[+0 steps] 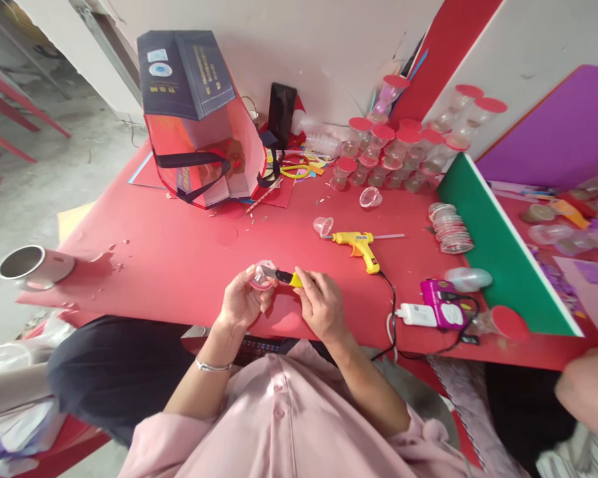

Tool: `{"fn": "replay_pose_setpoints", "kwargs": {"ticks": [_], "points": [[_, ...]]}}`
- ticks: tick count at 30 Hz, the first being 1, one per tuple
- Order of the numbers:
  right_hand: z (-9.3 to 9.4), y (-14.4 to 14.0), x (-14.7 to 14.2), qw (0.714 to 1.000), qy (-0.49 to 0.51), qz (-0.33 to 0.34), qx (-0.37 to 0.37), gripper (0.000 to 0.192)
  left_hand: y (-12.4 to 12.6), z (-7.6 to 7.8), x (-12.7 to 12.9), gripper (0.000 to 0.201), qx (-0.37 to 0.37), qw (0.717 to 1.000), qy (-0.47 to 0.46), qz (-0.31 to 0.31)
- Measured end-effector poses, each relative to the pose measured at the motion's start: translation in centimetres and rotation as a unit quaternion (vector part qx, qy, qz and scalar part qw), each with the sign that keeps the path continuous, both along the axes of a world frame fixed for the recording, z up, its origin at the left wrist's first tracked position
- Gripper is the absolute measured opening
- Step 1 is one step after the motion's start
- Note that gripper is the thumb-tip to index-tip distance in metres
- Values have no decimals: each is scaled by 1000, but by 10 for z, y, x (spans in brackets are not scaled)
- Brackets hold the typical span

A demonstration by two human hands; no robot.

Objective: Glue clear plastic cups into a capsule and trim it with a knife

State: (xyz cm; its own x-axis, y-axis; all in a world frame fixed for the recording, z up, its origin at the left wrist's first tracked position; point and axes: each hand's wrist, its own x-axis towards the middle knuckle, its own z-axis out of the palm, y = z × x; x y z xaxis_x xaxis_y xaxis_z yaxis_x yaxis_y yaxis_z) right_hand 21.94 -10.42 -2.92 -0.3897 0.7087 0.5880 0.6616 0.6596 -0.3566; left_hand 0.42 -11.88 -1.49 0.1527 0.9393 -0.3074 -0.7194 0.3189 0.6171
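Note:
My left hand [242, 299] is closed around the rim of a small clear plastic cup [262, 277], holding it above the near part of the red table. A utility knife [285, 276] with a yellow and black handle is gripped in my right hand [323, 304]. Its blade points left and lies over or against the cup; whether it touches, I cannot tell. Beyond my hands, a yellow hot glue gun [356, 245] rests on its side with a glue stick out of its back. Another clear cup [323, 227] sits by its nozzle, and a third cup [371, 198] lies farther back.
Hourglass-like cup pairs with red lids [396, 156] are stacked at the back right. A green divider [503, 245] edges the right side, near stacked cups [449, 228] and a magenta power strip [441, 304]. A paper bag [189, 126] and steel mug [34, 267] stand left.

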Motion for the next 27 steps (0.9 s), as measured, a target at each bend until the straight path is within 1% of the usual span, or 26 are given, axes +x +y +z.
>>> {"fn": "replay_pose_setpoints", "kwargs": {"ticks": [6,12,17,20,23,25,27], "points": [[-3,-1,1,1000,-2,-7,-14,48,0,-2,-1,47,-3,1000,-2,6],[-3,0,5,1000,-2,4,-28,49,1,1,1,51,19,1000,1,-12],[0,2,7,999,1,-6,-37,47,-2,1,8,48,53,997,55,25],[2,1,9,999,14,-7,-43,45,-6,2,10,52,71,994,76,36],[5,-2,13,998,22,-6,-51,43,-7,5,11,55,61,992,96,49],[5,-3,17,998,19,-5,-52,43,-6,6,10,52,45,993,93,64],[5,-5,21,998,19,-8,-53,43,-4,6,10,54,33,993,83,76]]}}
